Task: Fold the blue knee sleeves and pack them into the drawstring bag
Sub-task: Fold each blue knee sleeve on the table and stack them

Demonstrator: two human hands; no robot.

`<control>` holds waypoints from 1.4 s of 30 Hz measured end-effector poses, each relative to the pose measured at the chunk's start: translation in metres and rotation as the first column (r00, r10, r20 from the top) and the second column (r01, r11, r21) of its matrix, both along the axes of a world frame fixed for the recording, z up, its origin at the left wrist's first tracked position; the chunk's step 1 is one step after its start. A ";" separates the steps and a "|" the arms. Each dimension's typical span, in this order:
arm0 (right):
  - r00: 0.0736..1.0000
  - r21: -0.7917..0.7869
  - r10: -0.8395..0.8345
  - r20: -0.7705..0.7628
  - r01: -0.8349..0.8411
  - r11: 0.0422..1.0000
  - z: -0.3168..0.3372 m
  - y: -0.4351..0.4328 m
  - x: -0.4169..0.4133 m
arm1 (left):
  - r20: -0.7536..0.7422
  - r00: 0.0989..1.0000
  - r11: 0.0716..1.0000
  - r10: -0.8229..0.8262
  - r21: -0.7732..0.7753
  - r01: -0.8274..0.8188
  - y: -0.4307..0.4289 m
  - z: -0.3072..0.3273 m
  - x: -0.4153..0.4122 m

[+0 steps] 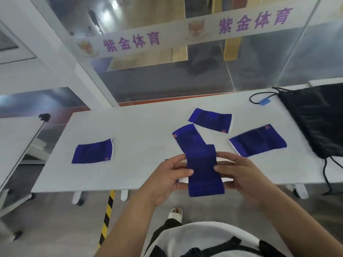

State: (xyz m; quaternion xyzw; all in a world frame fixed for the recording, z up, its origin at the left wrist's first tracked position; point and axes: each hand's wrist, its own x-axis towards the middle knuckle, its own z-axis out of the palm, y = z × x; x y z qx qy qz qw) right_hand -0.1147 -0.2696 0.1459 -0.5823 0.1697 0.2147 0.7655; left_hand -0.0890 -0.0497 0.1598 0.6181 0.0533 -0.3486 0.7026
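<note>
I hold one blue knee sleeve (203,171) upright over the table's near edge. My left hand (167,180) pinches its left side with the thumb on top; my right hand (239,175) pinches its right side the same way. Several more blue sleeves lie flat on the white table (144,125): one at the left (93,152), one just behind the held sleeve (188,139), one further back (210,120) and one at the right (258,140). The black drawstring bag (317,119) lies at the table's right end, its cord with a blue tag (265,102) trailing left.
A glass partition with a lettered white band (185,32) stands behind the table. Another white table (13,138) sits to the left. A yellow-black striped strip (107,214) runs along the floor under the table's near edge, beside my sandalled foot (175,213).
</note>
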 end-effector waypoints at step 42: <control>0.999 -0.095 -0.023 -0.027 0.020 0.995 -0.015 0.025 -0.010 | 0.103 0.983 0.981 0.153 0.106 -0.163 0.004 -0.036 -0.010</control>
